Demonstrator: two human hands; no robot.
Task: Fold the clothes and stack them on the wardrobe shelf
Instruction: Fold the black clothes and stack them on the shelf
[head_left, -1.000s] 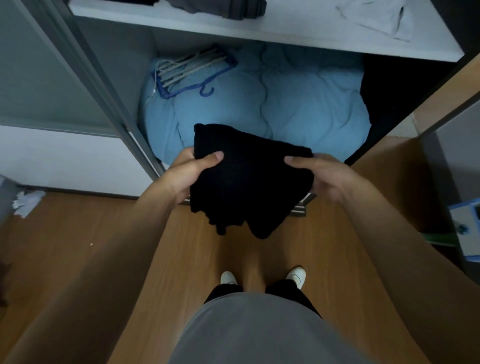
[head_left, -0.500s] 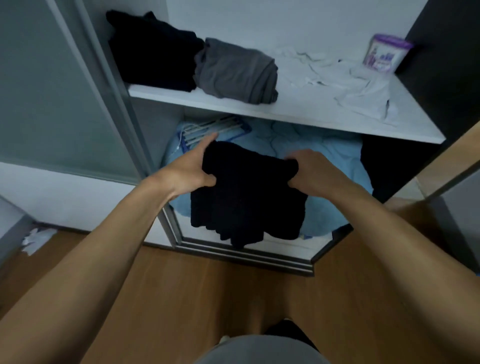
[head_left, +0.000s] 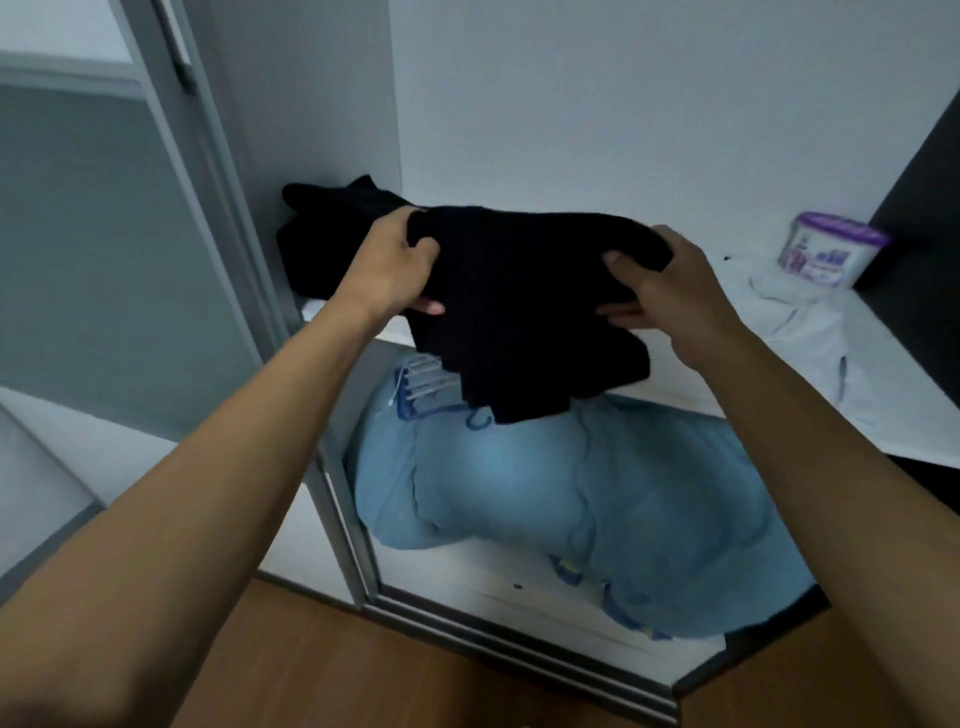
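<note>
A: What is the person wearing?
B: Only arms are in view. The left hand (head_left: 392, 270) and right hand (head_left: 670, 296) are bare. The left forearm (head_left: 234, 447) and right forearm (head_left: 810, 447) are uncovered down to the frame's edge.
A: Nails?
B: The right thumb (head_left: 613, 258) has a short, plain one.

Shelf (head_left: 909, 415): middle of the front edge and the surface behind it covered by the held black garment (head_left: 524, 312). Black pile (head_left: 322, 234): right part hidden behind the left hand (head_left: 389, 265) and the garment. Blue hangers (head_left: 423, 387): right end lost under the garment's hem. Right hand (head_left: 670, 296): most fingers tucked beneath the cloth. Tub (head_left: 826, 249): label print blurred, unreadable. White cloth (head_left: 810, 322): near corner goes behind the right forearm (head_left: 831, 467).
</note>
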